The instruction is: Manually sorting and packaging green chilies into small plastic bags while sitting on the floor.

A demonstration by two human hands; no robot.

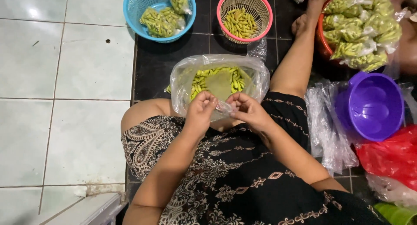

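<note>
Chillies, green and yellowish, are filling the clear plastic bag [217,79] that is resting on the lap just in front of us, its mouth gathered toward our hands. We are pinching the bunched plastic of the bag's mouth with our left hand [200,108], fingers curled tight around it. We are gripping the same gathered neck with our right hand [246,110], fingertips closed on the film, so both hands are nearly touching each other over the knot of plastic. We are sitting on the floor in a dark patterned dress [217,177], with pale tiles [65,77] lying to the left and black tiles [173,51] ahead.

Beyond the bag, a blue basket [130,12] is holding a few packed bags of chillies, and just beside it a pink basket [268,12] is holding loose ones. Farther right, a red basin [322,38] is sitting heaped with many filled bags. A purple bowl [373,105] is standing to the right, next to a stack of empty clear bags [325,129], with a red plastic bag [391,160] lying below it.
</note>
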